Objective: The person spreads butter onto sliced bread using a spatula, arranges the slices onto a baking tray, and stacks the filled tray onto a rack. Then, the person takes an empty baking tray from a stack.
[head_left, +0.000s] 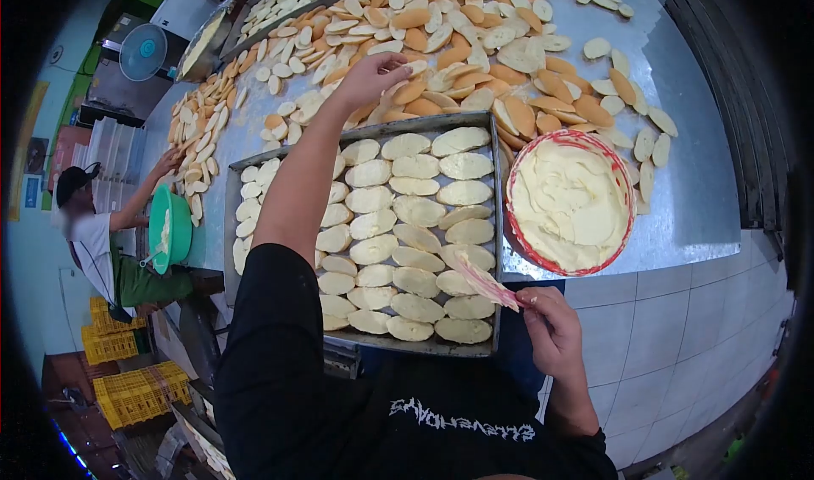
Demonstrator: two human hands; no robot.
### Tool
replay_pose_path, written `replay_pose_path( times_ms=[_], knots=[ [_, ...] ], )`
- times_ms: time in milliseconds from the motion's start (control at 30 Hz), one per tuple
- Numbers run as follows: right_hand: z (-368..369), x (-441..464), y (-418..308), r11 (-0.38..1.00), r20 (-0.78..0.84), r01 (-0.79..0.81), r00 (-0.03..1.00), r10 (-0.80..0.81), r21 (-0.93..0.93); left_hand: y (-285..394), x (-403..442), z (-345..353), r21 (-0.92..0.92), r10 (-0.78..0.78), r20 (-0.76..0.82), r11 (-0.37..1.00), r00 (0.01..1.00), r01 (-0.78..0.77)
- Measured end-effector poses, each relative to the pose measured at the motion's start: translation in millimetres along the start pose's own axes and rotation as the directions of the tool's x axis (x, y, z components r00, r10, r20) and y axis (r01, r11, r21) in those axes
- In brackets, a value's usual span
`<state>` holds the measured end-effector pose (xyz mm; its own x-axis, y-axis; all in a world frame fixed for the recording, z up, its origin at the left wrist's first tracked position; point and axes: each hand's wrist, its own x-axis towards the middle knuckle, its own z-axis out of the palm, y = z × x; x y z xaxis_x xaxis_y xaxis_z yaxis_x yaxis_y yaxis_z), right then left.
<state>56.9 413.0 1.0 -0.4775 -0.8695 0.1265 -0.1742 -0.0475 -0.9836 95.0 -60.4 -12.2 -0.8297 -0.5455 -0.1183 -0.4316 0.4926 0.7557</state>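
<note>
- Right hand [553,331]: fingers closed round a cream-smeared spatula [487,285] over the tray's right side.
- Tray [497,234]: bread slices [372,225] in rows.
- Bowl [632,215] of cream [566,196]: just right of the tray.
- Left hand [375,79]: beyond the tray, fingers nearly closed on one slice [416,68].
- Co-worker [95,247]: left of the tray.

White stylized lettering [462,419] is printed across the front of the camera wearer's black shirt [373,404]; it is seen upside down, and "ELEVENDAYS" seems to be spelled, though the jagged letters cannot be read with certainty. On the small blue wall sign [32,192], no words can be made out.
</note>
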Motion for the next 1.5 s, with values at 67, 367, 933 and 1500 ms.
replay_pose_path(
  times_ms=[67, 367, 933, 1500],
  knots=[
    [-0.7, 1.0, 0.3, 1.000, -0.016, -0.022, 1.000, 0.023, 0.017, -1.5, 7.7, 5.2, -0.048, 0.053, -0.018, 0.997, 0.998, -0.054],
    [-4.8, 4.5, 2.4, 1.000, -0.010, -0.024, 1.000, 0.024, 0.011, 41.7, 45.8, 62.8, 0.261, 0.215, 0.034, 0.941, 0.976, -0.216],
    [-22.7, -10.7, 9.5, 0.997, -0.104, -0.058, 0.993, 0.064, 0.059, 94.8, 100.8, 136.0, 0.759, 0.243, 0.141, 0.596, 0.960, -0.262],
    [-27.5, -16.6, 18.0, 0.992, -0.154, -0.087, 0.983, 0.100, 0.088, 96.8, 100.0, 138.1, 0.679, 0.248, 0.188, 0.666, 0.950, -0.308]
  ],
)
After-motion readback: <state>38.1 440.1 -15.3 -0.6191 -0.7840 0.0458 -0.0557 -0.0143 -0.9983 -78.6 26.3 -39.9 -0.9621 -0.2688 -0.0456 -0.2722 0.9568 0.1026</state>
